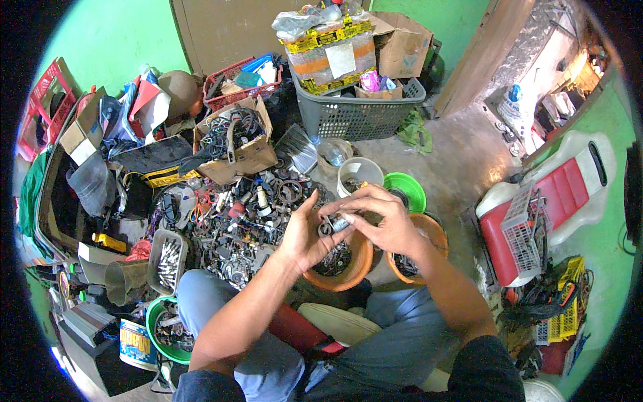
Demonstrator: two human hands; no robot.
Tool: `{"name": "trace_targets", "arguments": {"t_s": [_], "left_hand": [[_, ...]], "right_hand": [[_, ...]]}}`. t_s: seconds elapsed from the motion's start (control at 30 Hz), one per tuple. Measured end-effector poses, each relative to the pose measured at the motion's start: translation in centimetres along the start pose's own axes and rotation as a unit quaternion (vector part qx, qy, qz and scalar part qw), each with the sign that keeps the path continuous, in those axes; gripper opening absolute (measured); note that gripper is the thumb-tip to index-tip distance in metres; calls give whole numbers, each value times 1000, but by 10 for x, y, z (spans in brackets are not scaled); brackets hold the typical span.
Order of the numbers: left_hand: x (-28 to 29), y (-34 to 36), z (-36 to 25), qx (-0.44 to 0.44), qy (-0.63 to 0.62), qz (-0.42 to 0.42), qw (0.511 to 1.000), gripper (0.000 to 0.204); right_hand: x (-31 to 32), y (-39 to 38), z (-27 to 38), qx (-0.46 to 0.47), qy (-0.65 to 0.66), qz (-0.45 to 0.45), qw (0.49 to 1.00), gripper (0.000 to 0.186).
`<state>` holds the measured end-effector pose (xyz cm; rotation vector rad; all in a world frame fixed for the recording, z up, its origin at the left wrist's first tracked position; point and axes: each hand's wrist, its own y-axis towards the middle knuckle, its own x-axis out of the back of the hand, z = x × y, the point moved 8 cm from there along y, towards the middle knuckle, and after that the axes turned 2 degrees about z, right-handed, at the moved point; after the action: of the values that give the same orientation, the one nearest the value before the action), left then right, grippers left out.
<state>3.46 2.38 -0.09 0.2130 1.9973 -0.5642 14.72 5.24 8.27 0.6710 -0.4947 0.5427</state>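
In front of my knees, both hands meet over a small silver and dark metal part (339, 223), cylindrical at one end. My left hand (303, 236) cradles it with the palm turned up and the thumb raised. From the right, my right hand (386, 213) closes its fingertips on the silver end. What exactly the part is cannot be made out. Below my hands stands an orange bowl (366, 262) of dark small parts. A second orange bowl (439, 236), also with parts, is nearest my right wrist.
A wide heap of mixed mechanical parts (234, 231) covers the floor to the left. Beyond it are a carton (248, 164) of cables and a grey basket (348, 114). A white bucket (360, 175) and green basin (413, 192) stand ahead; a red-and-white seat (562, 184) lies right.
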Motion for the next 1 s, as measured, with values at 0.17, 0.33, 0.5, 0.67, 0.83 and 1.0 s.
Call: {"name": "trace_targets", "arguments": {"t_s": [0.17, 0.33, 0.5, 0.67, 0.83, 1.0], "left_hand": [[-2, -5, 1, 12, 5, 10, 1000, 59], [5, -3, 4, 10, 28, -20, 999, 60], [7, -1, 5, 19, 41, 1, 999, 62], [4, -2, 5, 13, 36, -2, 999, 59], [4, -1, 4, 5, 39, -14, 999, 61], [12, 2, 6, 14, 31, -14, 999, 61]], "right_hand": [[-10, 1, 5, -21, -44, 36, 998, 24], [-15, -3, 0, -29, -45, 22, 998, 25], [-16, -3, -2, -26, -52, 16, 998, 20], [-16, -6, -9, -46, -40, 8, 998, 14], [-17, -8, -15, -70, -27, -7, 997, 12], [-16, -7, -13, -79, -22, -8, 997, 12]]}}
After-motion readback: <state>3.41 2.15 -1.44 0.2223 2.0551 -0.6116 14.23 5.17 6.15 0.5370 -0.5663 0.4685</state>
